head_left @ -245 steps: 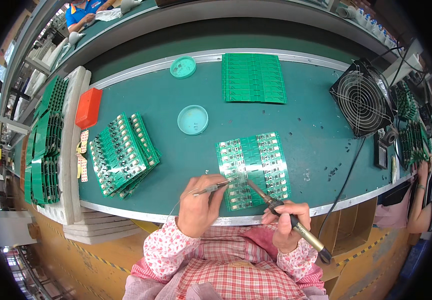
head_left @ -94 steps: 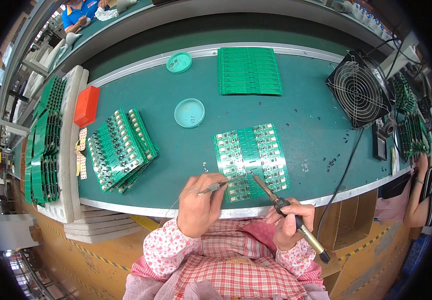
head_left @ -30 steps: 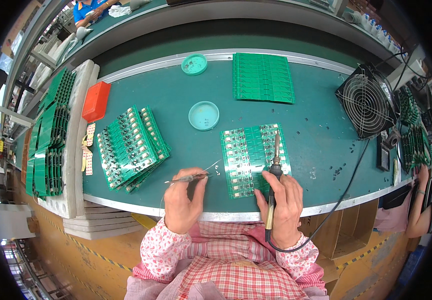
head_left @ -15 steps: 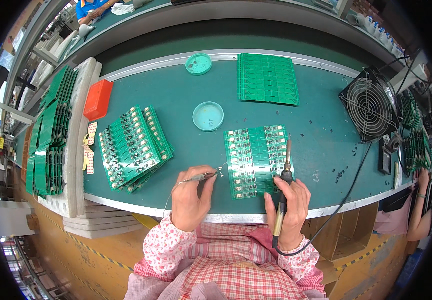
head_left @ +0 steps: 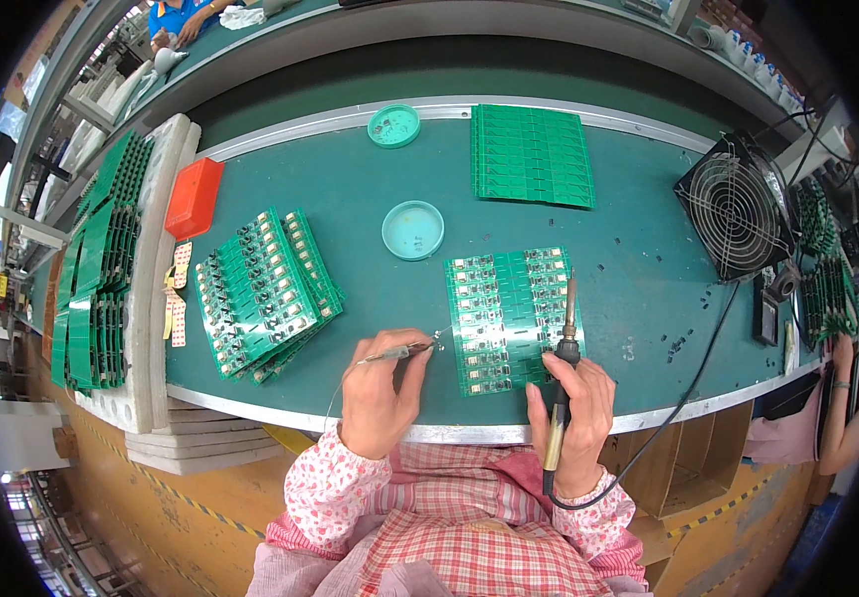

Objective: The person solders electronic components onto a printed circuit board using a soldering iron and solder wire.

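Flat on the green work mat lies a green circuit board [head_left: 505, 328] with rows of small parts. My left hand [head_left: 381, 383] is closed just left of it, pinching a thin solder wire [head_left: 385, 354] whose end points toward the board's left edge; the wire trails down past the wrist. Tiny bright bits lie by those fingertips. My right hand [head_left: 580, 413] grips a soldering iron [head_left: 559, 403] with a dark and yellowish handle, its tip pointing away over the board's right side. From the iron's lower end a black cord curves off to the right.
Stacked populated boards [head_left: 260, 298] lie left, with a red box [head_left: 193, 198] behind. Two round dishes [head_left: 413, 231] and a pile of green boards [head_left: 532, 154] sit farther back. A black fan [head_left: 738, 209] stands right, near scattered small black parts [head_left: 676, 344]. Other people work nearby.
My hands, the solder wire and the iron have barely moved. At the far right, another person's arm has shifted slightly.
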The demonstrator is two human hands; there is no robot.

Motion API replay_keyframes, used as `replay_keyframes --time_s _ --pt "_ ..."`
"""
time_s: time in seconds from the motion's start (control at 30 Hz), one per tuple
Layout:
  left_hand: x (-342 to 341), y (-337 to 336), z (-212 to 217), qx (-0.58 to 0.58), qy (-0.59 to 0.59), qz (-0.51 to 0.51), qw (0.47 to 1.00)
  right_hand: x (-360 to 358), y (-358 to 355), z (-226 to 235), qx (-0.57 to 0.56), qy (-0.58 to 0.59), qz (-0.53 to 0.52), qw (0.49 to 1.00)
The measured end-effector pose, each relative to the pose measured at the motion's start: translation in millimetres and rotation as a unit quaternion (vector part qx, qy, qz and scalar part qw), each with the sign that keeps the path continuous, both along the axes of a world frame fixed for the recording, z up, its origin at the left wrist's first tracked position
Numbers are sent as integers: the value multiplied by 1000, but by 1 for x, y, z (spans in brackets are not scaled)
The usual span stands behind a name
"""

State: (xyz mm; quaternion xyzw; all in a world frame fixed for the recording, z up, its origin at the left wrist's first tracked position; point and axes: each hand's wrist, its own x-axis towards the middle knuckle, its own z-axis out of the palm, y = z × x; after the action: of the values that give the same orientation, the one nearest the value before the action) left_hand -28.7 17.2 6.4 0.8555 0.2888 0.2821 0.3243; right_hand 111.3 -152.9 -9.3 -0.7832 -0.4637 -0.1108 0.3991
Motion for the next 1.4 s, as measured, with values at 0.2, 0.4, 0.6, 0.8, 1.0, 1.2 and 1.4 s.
replay_keyframes --time_s 0.2,0.4,0.6,0.8,1.0,1.2,1.4 --pt "-1 0 -1 3 5 1 1000 0 1 1 2 -1 1 1000" --pt "-1 0 -2 10 -1 0 1000 0 1 1 4 -5 2 1000" --pt "-1 0 -3 17 -1 -1 1000 2 -1 1 41 2 6 999" --pt "-1 -12 -4 -29 -37 -11 999 -5 -20 -4 114 109 18 987" --pt "4 -24 -3 -6 -18 -62 998 -7 -23 -8 145 159 31 976" --pt "6 -25 -5 1 -23 -57 998 -7 -24 -9 127 164 36 978" --pt "6 -24 -5 23 -19 -60 998 -6 -22 -5 134 166 41 976"
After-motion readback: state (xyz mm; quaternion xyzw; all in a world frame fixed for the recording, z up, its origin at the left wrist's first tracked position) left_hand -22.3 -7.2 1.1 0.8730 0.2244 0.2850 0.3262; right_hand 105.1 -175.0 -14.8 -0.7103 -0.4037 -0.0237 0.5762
